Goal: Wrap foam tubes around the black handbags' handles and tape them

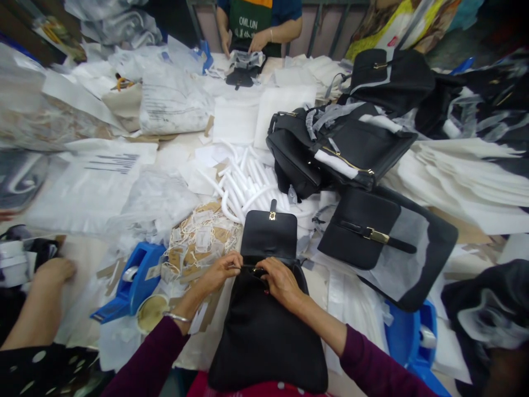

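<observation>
A black backpack [273,336] lies in front of me, its bottom toward my body. Its flap [269,234] is folded away from me, showing a strap with a gold clasp [272,215]. At the bag's mouth, my left hand [221,271] pinches a thin dark cord [247,267] between thumb and fingertips. Close by on the right, my right hand [282,282] has its fingers curled onto the edge of the same opening. A small gold-coloured piece shows between the hands. What the right fingertips grip is partly hidden.
Tagged strings [202,237], a blue tape dispenser [140,278] and a round tin [152,313] are left of the bag. White foam tubes [248,184] lie beyond it. More black backpacks [372,237] are piled right. One co-worker's arm [39,303] is at left; another person [258,30] stands opposite.
</observation>
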